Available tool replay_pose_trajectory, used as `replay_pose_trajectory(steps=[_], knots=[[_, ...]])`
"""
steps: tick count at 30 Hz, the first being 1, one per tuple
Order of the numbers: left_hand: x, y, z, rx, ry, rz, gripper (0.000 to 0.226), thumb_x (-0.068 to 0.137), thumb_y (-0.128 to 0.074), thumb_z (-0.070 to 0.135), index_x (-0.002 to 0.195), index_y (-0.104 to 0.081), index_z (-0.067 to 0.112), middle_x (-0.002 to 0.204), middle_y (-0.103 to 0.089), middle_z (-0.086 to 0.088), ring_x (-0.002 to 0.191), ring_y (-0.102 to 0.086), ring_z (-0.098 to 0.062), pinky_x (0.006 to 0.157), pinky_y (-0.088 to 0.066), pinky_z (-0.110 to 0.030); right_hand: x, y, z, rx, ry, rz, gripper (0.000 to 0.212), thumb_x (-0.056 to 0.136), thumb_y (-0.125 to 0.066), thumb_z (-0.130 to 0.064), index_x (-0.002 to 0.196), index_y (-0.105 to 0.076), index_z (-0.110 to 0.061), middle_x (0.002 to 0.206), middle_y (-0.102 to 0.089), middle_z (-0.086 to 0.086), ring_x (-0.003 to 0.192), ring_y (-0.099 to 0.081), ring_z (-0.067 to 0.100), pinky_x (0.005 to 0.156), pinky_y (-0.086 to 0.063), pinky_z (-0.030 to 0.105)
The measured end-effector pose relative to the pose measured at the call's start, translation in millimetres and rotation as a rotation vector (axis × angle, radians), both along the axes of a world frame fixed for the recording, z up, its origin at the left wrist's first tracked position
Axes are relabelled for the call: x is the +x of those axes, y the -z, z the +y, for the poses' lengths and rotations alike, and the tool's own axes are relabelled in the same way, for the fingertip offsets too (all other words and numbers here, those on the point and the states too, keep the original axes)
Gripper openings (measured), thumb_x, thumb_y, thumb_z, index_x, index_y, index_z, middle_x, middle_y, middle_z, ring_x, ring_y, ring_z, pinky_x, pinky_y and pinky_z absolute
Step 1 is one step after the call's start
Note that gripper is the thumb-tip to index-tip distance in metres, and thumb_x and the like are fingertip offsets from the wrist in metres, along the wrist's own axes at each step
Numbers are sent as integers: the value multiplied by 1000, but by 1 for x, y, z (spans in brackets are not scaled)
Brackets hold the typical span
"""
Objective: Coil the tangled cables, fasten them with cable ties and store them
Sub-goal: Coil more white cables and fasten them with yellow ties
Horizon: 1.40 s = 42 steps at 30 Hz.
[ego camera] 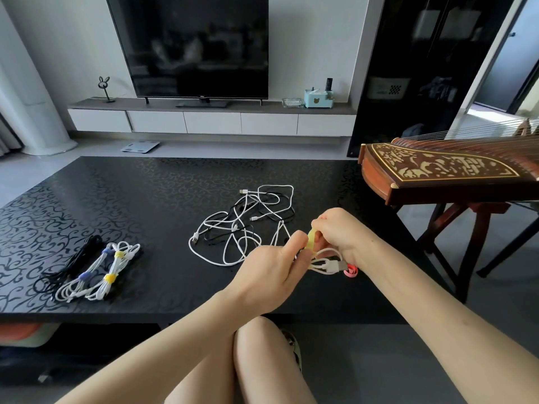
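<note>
1. Above the worktop's (145,182) near edge, the left hand (268,275) pinched a coiled white cable (325,259), probably so its loops stayed together.
2. The right hand (341,231) gripped a yellow tie (310,243) at the coil, apparently to wrap it.
3. Tied bundles (96,275) lay well left; the tangle (245,225) waited behind.
4. Fingers hid the tie's ends; a pink thing (351,271) was unclear.
</note>
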<state>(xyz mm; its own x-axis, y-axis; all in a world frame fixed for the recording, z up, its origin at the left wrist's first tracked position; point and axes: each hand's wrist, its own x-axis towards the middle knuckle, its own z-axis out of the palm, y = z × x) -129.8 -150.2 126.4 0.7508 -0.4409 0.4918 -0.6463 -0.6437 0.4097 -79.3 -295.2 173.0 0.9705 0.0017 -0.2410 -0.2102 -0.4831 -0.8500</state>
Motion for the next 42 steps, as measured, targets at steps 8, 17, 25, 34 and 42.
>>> replay_pose_trajectory(steps=[8,17,25,34,42], knots=[[4,-7,3,-5,131,-102,15,95,-36,15,82,-39,9,59,-33,4,48,-28,-22,44,-29,-38,0,1,-7,166,76,187,33,89,-44,5,57,-48,-2,34,-49,4,30,-50,12,39,-43,20],[11,4,-2,-276,-25,1,16,91,-48,1,85,-62,7,55,-53,-3,49,-40,-15,47,-34,-23,14,9,-10,239,199,175,29,87,-42,7,60,-51,0,46,-54,8,35,-48,12,40,-42,21],[15,2,-4,-741,119,476,16,93,-54,5,82,-64,5,52,-57,4,43,-34,-6,45,-29,-15,23,20,-6,139,153,203,30,84,-47,2,55,-44,-7,35,-47,1,24,-42,8,32,-33,15],[20,17,1,-1116,218,905,6,79,-62,10,76,-61,6,53,-49,0,43,-28,-4,37,-22,-12,10,81,12,687,245,473,35,94,-34,6,64,-45,-8,42,-41,-1,26,-31,2,28,-27,13],[31,19,6,-711,-51,489,24,88,-62,1,72,-60,19,53,-59,10,48,-49,0,50,-38,-11,-47,82,8,564,-129,638,33,92,-35,0,61,-45,-8,44,-41,2,28,-24,8,31,-23,19]])
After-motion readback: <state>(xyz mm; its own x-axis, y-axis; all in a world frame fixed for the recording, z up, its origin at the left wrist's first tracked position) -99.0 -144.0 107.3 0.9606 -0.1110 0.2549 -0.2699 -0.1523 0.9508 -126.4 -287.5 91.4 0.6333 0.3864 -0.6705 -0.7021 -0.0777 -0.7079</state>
